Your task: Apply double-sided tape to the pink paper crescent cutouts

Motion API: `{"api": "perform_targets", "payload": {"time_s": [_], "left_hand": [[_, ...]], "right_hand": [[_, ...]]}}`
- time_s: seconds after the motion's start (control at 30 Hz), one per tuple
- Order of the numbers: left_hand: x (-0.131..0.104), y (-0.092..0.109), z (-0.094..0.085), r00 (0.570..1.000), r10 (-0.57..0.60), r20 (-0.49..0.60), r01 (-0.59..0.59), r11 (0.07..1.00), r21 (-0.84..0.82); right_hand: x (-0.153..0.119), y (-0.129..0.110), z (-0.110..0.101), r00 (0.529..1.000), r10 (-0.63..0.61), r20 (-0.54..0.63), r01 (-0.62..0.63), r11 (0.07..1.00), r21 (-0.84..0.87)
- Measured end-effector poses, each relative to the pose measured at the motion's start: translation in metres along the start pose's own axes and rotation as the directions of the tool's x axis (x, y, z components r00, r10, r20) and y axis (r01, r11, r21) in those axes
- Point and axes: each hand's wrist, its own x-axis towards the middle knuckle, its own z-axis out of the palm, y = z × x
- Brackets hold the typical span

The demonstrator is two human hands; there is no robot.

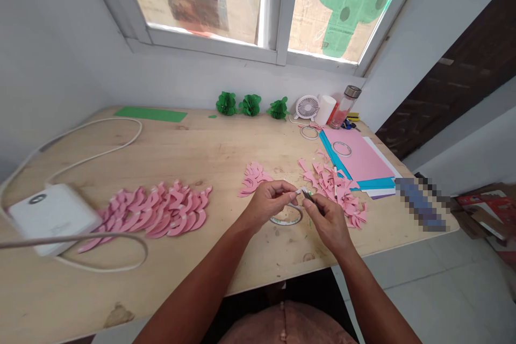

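My left hand (269, 201) is closed in a pinch on a small white strip of tape (300, 191). Opposite it, my right hand (331, 224) grips a slim dark tool (315, 201) whose tip meets the strip; whether it is scissors or a blade is hidden by the fingers. Below both hands a thin tape roll (287, 222) lies on the table. Cut pink paper pieces (255, 176) rest just beyond my left hand. To the right of my right hand is a loose heap of pink paper scraps (341, 191).
Overlapping pink curved pieces (177, 209) lie at left beside a white box (56, 215) with a looping cable (139, 250). Coloured paper sheets (363, 158) carry another tape ring (342, 149). Green paper shapes (250, 105), a fan (307, 107) and a bottle (345, 107) stand along the wall.
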Motion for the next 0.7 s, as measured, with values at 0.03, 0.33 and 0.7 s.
{"api": "perform_targets", "payload": {"time_s": [0.03, 0.33, 0.7], "left_hand": [[-0.0001, 0.0, 0.0, 1.0, -0.003, 0.0, 0.003, 1.0, 0.004], [-0.0005, -0.0013, 0.001, 1.0, 0.006, -0.007, -0.006, 1.0, 0.0], [-0.0003, -0.0023, 0.0007, 1.0, -0.002, -0.003, 0.003, 0.999, 0.046]], "right_hand": [[0.0002, 0.0002, 0.0003, 1.0, 0.002, -0.002, -0.002, 1.0, 0.0], [0.0006, -0.0008, 0.0011, 1.0, 0.007, -0.008, -0.008, 1.0, -0.007], [-0.0003, 0.0011, 0.0019, 0.998, -0.003, -0.059, -0.002, 0.997, -0.076]]}}
